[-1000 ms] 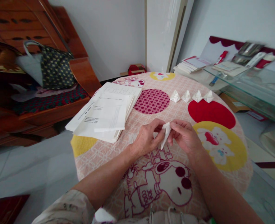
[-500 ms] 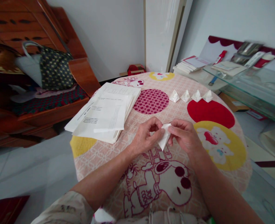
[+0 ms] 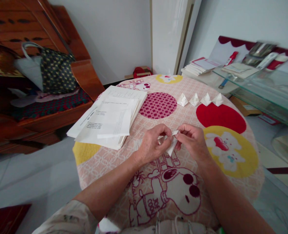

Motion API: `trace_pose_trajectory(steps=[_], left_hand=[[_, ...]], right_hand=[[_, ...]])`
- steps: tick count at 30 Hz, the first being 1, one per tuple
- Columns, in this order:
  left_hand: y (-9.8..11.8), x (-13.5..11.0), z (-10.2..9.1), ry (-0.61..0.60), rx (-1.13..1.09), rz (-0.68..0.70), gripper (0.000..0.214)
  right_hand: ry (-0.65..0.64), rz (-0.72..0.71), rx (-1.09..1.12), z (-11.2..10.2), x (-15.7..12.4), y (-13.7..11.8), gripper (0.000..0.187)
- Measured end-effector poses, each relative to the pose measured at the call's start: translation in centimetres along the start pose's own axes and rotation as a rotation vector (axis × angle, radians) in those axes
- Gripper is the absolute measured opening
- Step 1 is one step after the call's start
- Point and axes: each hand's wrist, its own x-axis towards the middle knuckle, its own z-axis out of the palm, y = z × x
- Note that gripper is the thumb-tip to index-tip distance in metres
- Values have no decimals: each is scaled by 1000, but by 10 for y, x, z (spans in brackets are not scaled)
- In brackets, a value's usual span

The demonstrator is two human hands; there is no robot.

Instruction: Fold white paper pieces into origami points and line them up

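A small folded piece of white paper (image 3: pixel 171 146) is held above the middle of the round table (image 3: pixel 104 159), which wears a pink cartoon-print cloth. My left hand (image 3: pixel 152 144) pinches its left side, fingers curled. My right hand (image 3: pixel 194 143) pinches its top right edge, fingers closed. Several finished white folded paper shapes (image 3: pixel 200 99) stand in a row at the far side of the table. A stack of printed white sheets (image 3: pixel 109 117) lies on the table's left part, near my left hand.
A wooden bench (image 3: pixel 53 117) with a dark patterned bag (image 3: pixel 56 70) stands to the left. A glass-topped table (image 3: pixel 263 87) with books, papers and metal items stands at the right. A white door frame rises behind the table.
Both hands have turned and worked the paper piece slightly; its lower tip has risen and the fingers have closed in nearer to each other. Nothing else moved.
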Motion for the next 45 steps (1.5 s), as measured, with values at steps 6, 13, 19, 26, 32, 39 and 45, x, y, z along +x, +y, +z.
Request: trace_pose_trajectory(steps=[6,13,19,26,32,39,45], left_hand=[[2,1,-1,-22,5,-7,14],[-10,1,-1,-6,-244,-127,23],[-14,6,-3,-70,-224,-160,34],[-15,9,-4,-122,-367,-206,40],[-12,9,-4,-102,-514,-255,39],[-14,12,-11,-86,-467,-193,38],[-18,14,-13,-91,-378,-174,41]], right_hand=[[59,-43,-119,1,0,2,11],[9,-16,-84,4,-1,5,18],[-67,-10,-31,2,0,0,17],[-146,-33,-11,-2,-1,-3,26],[-228,40,102,-4,1,7,34],[-240,101,102,-5,4,3,19],[-214,95,77,-6,5,6,17]])
